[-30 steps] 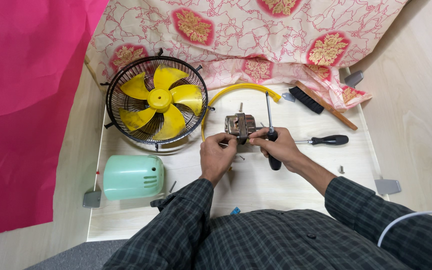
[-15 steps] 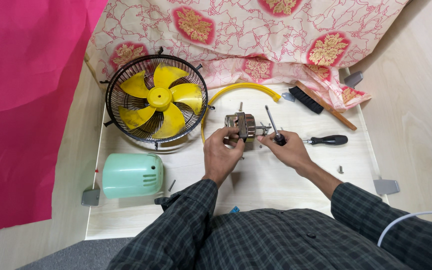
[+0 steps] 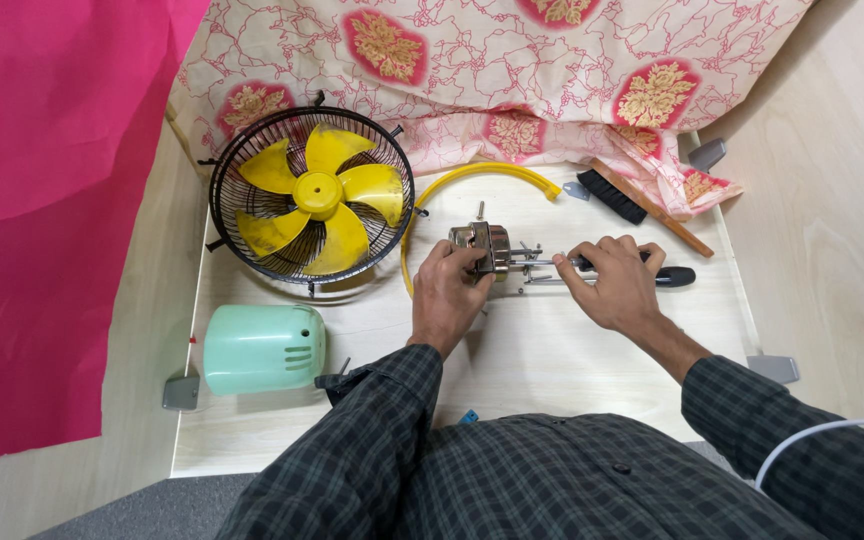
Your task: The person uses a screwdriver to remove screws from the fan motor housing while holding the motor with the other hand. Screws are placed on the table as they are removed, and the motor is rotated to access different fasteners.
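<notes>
Your left hand (image 3: 449,297) sits just left of centre in the frame, fingers curled round the small metal fan motor (image 3: 482,245), which rests on the pale table (image 3: 552,360) a little above centre. Your right hand (image 3: 612,285) is just to its right, closed on a black-handled screwdriver (image 3: 674,276) lying level, its shank pointing left toward the motor's shaft and studs.

The motor looks dense and heavy for its size, judging by its steel core; it is stiff, and its smooth round body would probably roll or slip on the table. Grasp the thick laminated body, as you do now, not the thin shaft or the protruding studs, which could bend or dig into your fingers. Any fine wiring on it is too small to make out, so keep your fingers off the ends.

Above the motor a yellow curved trim strip (image 3: 472,185) arcs across the table. In the upper left stands the black wire guard (image 3: 227,215) with the yellow fan blade (image 3: 317,195) inside it. At lower left lies the mint-green motor cover (image 3: 262,348). A black brush with a wooden handle (image 3: 642,205) lies at upper right, partly under the flowered cloth (image 3: 512,70).
</notes>
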